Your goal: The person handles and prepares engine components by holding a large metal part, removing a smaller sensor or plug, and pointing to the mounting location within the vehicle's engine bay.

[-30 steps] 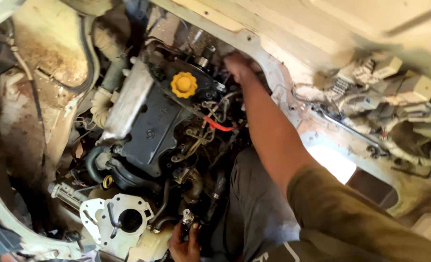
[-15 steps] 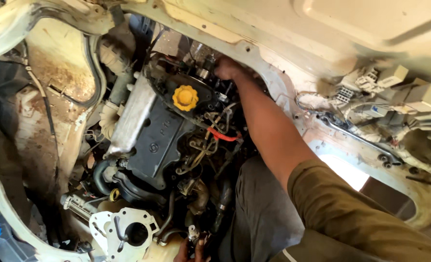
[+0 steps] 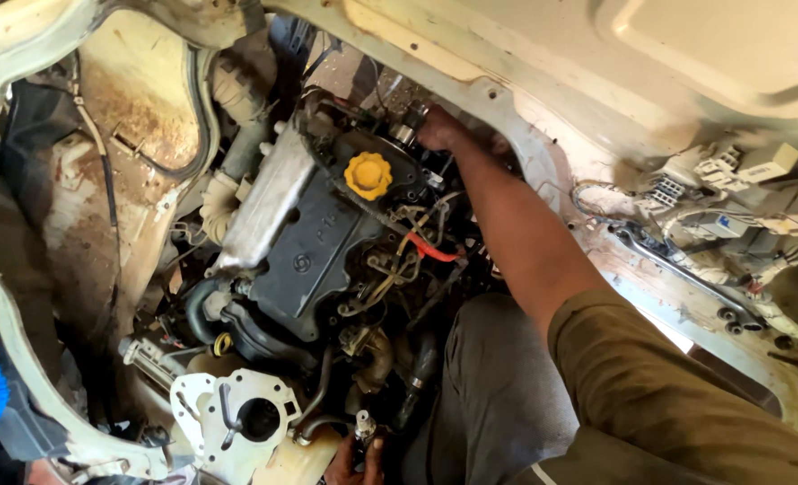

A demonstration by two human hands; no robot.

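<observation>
While hands (image 3: 439,130) (image 3: 356,462) grip greasy metal engine (image 3: 314,256) — round yellow cap (image 3: 368,175).

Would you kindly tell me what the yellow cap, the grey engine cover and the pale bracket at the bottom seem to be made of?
Yellow cap: probably moulded plastic, with a smooth, even colour and ribbed edge. Engine cover: looks like dark plastic or painted metal, matt and dusty; I cannot tell which. Bracket: likely cast aluminium, with a dull silvery-white surface, thick edges and bored holes.
</observation>
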